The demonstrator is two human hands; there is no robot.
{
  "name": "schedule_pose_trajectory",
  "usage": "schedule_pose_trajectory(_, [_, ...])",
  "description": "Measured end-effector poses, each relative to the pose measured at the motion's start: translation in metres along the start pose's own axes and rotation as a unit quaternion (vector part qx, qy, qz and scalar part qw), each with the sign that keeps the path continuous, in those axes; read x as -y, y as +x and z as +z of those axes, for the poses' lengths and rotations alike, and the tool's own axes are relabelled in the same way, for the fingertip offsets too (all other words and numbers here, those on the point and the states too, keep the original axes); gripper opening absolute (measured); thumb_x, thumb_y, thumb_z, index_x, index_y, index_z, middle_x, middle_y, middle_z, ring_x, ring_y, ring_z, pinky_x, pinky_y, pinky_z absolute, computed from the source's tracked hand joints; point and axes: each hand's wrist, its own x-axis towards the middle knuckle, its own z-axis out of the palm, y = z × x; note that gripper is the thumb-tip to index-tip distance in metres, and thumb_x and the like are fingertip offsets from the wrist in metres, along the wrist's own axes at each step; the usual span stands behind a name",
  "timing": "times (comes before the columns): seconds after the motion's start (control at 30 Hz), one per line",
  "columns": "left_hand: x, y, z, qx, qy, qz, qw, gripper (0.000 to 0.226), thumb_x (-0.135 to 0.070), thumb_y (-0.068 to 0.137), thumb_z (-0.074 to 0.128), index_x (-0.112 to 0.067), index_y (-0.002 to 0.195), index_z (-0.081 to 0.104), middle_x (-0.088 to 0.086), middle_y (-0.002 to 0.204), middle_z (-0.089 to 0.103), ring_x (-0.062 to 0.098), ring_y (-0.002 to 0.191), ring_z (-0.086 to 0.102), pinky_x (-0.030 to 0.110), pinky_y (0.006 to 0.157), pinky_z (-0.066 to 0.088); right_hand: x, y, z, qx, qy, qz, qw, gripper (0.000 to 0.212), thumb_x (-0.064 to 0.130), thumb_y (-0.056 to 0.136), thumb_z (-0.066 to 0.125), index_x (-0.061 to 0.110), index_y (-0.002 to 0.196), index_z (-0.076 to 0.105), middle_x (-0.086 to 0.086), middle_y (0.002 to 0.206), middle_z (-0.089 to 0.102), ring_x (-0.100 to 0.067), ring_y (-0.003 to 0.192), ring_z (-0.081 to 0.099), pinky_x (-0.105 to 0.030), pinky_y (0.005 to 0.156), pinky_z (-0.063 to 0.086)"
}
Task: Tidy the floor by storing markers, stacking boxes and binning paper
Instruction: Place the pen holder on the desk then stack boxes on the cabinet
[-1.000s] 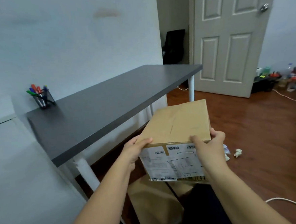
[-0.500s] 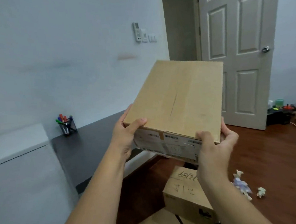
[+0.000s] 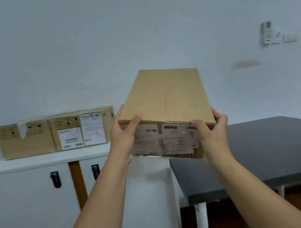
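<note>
I hold a brown cardboard box point(image 3: 165, 96) with shipping labels on its near side, level and at chest height in front of the wall. My left hand point(image 3: 123, 135) grips its near left corner and my right hand point(image 3: 212, 130) grips its near right corner. A wider, flat cardboard box point(image 3: 41, 137) with white labels lies on top of the white cabinet point(image 3: 48, 161) to the left, a short way from the held box. No markers or paper show in this view.
The white cabinet has two doors with black handles point(image 3: 55, 179). A dark grey table point(image 3: 266, 150) on white legs stands to the right, against the wall. A wall switch panel point(image 3: 276, 34) is at the upper right. Brown floor shows at the bottom right.
The view has swung left from the door and table toward the white cabinet. The held box has come up from near the floor and now sits level beside the cabinet top.
</note>
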Motion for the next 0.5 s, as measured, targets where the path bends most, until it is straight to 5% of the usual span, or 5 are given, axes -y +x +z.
schedule_pose_trajectory(0.1, [-0.005, 0.017, -0.040, -0.008, 0.049, 0.018, 0.999, 0.102, -0.054, 0.048, 0.088, -0.031, 0.140, 0.048, -0.002, 0.119, 0.070, 0.012, 0.106, 0.069, 0.027, 0.082, 0.057, -0.022, 0.018, 0.035, 0.065, -0.039, 0.003, 0.997, 0.079, 0.022, 0.080, 0.077, 0.029, 0.142, 0.029, 0.005, 0.126, 0.056, -0.011, 0.113, 0.058, -0.038, 0.096, 0.050])
schedule_pose_trajectory(0.2, [0.007, 0.027, -0.073, -0.012, 0.087, 0.001, 0.996, 0.097, -0.035, 0.049, 0.092, -0.028, 0.137, 0.050, -0.001, 0.117, 0.071, 0.013, 0.104, 0.070, 0.025, 0.075, 0.058, -0.045, 0.034, 0.059, 0.123, -0.094, 0.005, 0.988, 0.081, 0.016, 0.080, 0.077, 0.027, 0.145, 0.028, 0.008, 0.125, 0.057, -0.001, 0.107, 0.057, -0.032, 0.094, 0.050])
schedule_pose_trajectory(0.33, [0.029, 0.051, -0.102, -0.032, 0.129, 0.002, 0.991, 0.083, -0.012, 0.066, 0.088, -0.027, 0.137, 0.048, -0.002, 0.117, 0.071, 0.016, 0.105, 0.069, 0.028, 0.075, 0.059, -0.074, 0.064, 0.086, 0.127, -0.132, -0.007, 0.983, 0.077, 0.022, 0.083, 0.073, 0.030, 0.145, 0.029, 0.014, 0.125, 0.054, -0.007, 0.114, 0.054, -0.034, 0.095, 0.049])
schedule_pose_trajectory(0.43, [0.043, 0.076, -0.111, -0.040, 0.165, 0.008, 0.985, 0.088, -0.011, 0.082, 0.077, -0.032, 0.151, 0.027, -0.006, 0.133, 0.059, 0.014, 0.117, 0.060, 0.032, 0.090, 0.054, -0.099, 0.084, 0.105, 0.120, -0.182, -0.021, 0.976, 0.074, 0.032, 0.087, 0.068, 0.038, 0.147, 0.024, 0.014, 0.136, 0.049, -0.014, 0.124, 0.050, -0.044, 0.102, 0.046])
schedule_pose_trajectory(0.5, [0.059, 0.091, -0.119, -0.034, 0.203, 0.003, 0.979, 0.095, -0.009, 0.089, 0.069, -0.037, 0.155, 0.006, -0.009, 0.148, 0.043, 0.013, 0.130, 0.047, 0.036, 0.104, 0.045, -0.117, 0.088, 0.118, 0.134, -0.226, -0.038, 0.964, 0.083, 0.020, 0.090, 0.063, 0.039, 0.151, 0.010, 0.012, 0.147, 0.037, -0.012, 0.128, 0.042, -0.041, 0.106, 0.042])
